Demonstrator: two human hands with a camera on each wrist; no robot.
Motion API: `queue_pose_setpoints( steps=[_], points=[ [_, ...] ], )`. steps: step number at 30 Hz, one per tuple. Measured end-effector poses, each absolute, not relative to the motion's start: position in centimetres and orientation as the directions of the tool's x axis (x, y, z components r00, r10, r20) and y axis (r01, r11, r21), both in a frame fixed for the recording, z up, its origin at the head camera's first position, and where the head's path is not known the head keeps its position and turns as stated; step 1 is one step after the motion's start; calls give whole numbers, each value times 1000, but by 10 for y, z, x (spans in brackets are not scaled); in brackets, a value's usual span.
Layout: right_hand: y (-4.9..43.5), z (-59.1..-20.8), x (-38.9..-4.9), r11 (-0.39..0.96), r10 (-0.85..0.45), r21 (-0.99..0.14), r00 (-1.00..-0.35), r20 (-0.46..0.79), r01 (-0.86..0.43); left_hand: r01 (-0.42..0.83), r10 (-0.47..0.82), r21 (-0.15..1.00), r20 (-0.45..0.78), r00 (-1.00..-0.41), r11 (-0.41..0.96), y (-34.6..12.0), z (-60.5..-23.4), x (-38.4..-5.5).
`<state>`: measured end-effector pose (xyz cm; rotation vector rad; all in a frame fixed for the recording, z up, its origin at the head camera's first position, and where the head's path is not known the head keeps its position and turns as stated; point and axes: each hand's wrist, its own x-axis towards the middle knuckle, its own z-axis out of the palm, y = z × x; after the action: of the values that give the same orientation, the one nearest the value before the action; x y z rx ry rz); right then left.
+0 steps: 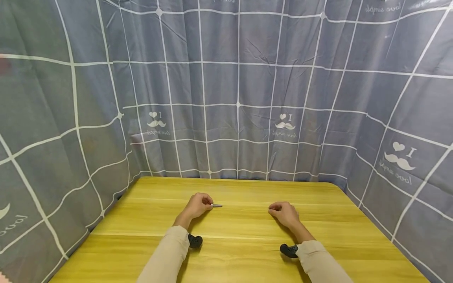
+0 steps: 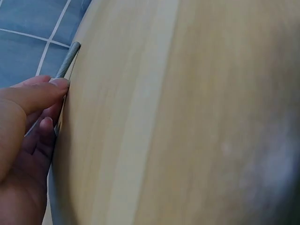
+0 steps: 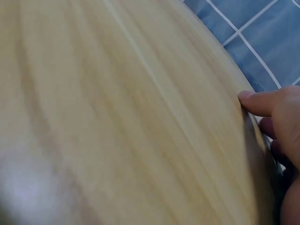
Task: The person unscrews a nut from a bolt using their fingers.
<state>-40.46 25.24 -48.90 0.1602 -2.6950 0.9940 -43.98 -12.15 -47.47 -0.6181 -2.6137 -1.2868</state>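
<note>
In the head view my left hand (image 1: 199,205) is over the left half of the table, pinching a grey metal bolt (image 1: 217,205) between thumb and fingers. The bolt points right, toward the other hand. Its threaded shank (image 2: 69,58) shows clearly in the left wrist view, while the end inside the fingers is hidden. Across a gap, my right hand (image 1: 284,213) is low over the right half of the table, fingers bent and thumb near the fingertips. Whether something small sits between those fingertips cannot be made out; the right wrist view shows mainly the thumb (image 3: 255,101).
Both hands are over a yellow wood-grain table (image 1: 244,255). Grey-blue curtains (image 1: 219,86) with white grid lines surround its back and sides. A black device is strapped at the left wrist (image 1: 195,241) and another at the right wrist (image 1: 289,250).
</note>
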Motion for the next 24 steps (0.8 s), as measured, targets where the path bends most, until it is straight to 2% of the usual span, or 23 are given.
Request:
queue_pose_setpoints(
  steps=[17,24],
  points=[
    [250,-485,-405,770,-75,-591,-954,290,-241,351,313,797,215,-925,491,-128,-474,-441],
    [258,-481,-406,719,-84,-660,-970,228,-218,302,324,809,147,-935,505,-124,-463,-439]
  ],
)
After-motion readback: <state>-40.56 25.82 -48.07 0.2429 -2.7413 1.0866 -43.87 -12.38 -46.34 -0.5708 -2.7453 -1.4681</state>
